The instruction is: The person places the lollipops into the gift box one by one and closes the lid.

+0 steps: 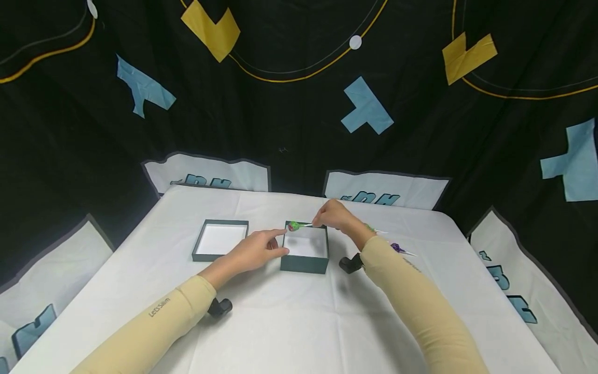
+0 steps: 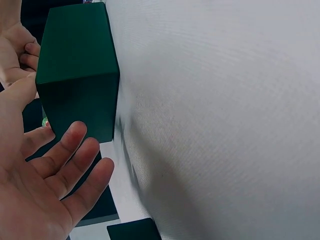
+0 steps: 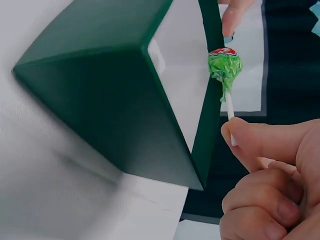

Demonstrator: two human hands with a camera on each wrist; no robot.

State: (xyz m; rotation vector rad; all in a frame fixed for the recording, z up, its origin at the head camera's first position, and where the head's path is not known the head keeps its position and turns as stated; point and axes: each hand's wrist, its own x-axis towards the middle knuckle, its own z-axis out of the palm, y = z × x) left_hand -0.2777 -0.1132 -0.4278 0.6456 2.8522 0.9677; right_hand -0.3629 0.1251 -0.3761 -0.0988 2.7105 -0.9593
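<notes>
My right hand (image 1: pixel 334 214) pinches the white stick of a green-wrapped lollipop (image 3: pixel 225 66) between thumb and forefinger. The candy end hovers over the far part of a dark green box (image 1: pixel 304 264) with a white inside and no cover on it. At the box's left side is my left hand (image 1: pixel 254 251), its fingers extended and holding nothing. In the left wrist view its fingers (image 2: pixel 95 175) spread beside the box wall; whether they touch it I cannot tell.
A shallow green box lid (image 1: pixel 207 257) lies left of the box, white inside up. Beyond my right forearm lie a purple-wrapped lollipop (image 1: pixel 396 247) and a green one (image 1: pixel 370 227) partly hidden by the arm. A black curtain (image 1: pixel 289 130) hangs behind the white-covered table (image 1: pixel 280 332).
</notes>
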